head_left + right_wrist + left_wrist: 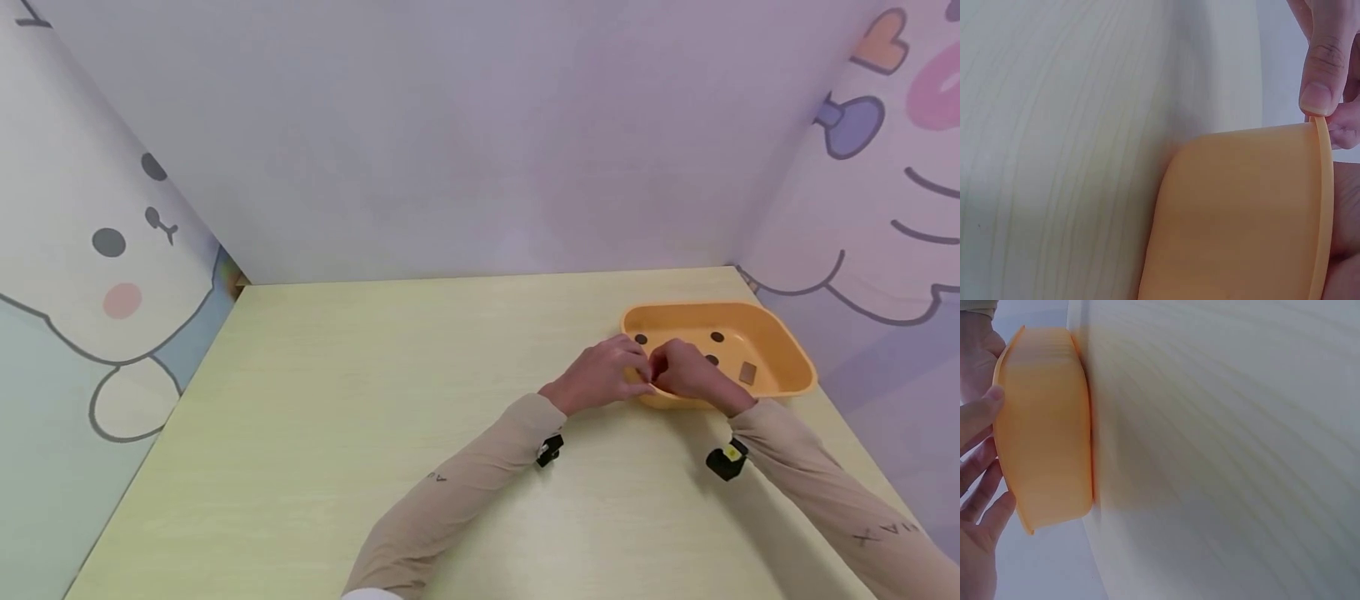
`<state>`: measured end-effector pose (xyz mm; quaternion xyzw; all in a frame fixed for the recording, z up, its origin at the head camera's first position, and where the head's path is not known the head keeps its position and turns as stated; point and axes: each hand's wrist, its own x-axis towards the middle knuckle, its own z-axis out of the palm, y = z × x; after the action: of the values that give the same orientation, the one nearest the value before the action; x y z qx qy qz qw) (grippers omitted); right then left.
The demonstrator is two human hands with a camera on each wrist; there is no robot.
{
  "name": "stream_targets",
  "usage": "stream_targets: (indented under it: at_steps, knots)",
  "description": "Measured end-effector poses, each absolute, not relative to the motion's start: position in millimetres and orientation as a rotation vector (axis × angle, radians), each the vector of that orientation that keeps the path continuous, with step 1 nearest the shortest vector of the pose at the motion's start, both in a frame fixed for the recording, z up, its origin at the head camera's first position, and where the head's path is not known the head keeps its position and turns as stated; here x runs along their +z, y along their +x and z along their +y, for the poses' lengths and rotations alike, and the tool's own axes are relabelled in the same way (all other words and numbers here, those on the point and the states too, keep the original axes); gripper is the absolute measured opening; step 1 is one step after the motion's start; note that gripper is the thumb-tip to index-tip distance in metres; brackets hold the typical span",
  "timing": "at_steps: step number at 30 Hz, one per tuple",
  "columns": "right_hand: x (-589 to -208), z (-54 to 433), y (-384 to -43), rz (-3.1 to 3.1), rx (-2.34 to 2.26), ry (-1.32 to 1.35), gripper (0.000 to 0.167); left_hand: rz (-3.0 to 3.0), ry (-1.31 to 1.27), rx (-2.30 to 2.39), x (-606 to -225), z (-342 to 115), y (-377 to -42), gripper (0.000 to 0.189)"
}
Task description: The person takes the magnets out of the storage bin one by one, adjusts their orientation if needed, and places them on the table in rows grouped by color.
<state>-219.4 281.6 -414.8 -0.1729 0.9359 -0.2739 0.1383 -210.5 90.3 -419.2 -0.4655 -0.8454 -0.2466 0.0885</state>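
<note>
An orange plastic basin point(787, 367) with a raised rim sits on the table at the right. At its front-left corner, my left hand point(606, 371) pinches the rim, thumb in front and other fingers behind. My right hand point(686, 368) reaches over the front wall into the basin, its fingers bent and close to the left fingertips. What the right fingers hold is hidden, so I cannot tell. Several dark round pieces point(717, 337) and a brown rectangular piece point(747, 372) lie on the basin floor.
The pale wood-grain table point(315, 433) spreads out left of the basin. A plain wall point(480, 150) stands along the back edge, with cartoon-printed walls point(112, 183) at both sides. Small black wrist devices point(726, 461) hang under the sleeves.
</note>
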Motion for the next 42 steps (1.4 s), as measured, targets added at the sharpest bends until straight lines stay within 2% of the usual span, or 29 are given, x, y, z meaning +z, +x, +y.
stream_targets:
  at_steps: [7,13,21,36,42]
  knots:
    - [-410.2,286.3,-215.3,2.670,-0.861,-0.526,0.008,-2.537,-1.391,-0.735,-419.0,93.2,-210.3,0.018]
    - [-401.7,295.8,-213.4,2.543,-1.053,-0.378,0.018,-2.538,-1.395,-0.731,-417.9,93.7,-209.8,0.019]
    - [-395.5,307.0,-210.5,2.440,-1.200,-0.222,0.018,-2.549,-1.403,-0.719,-417.8,92.6,-211.2,0.018]
    - [-388.8,324.4,-204.7,2.368,-1.343,-0.198,0.031,-2.564,-1.394,-0.704,-416.5,93.7,-211.5,0.018]
    - [-389.8,329.6,-203.6,2.304,-1.428,-0.172,0.028,-2.569,-1.399,-0.710,-415.9,94.0,-212.2,0.017]
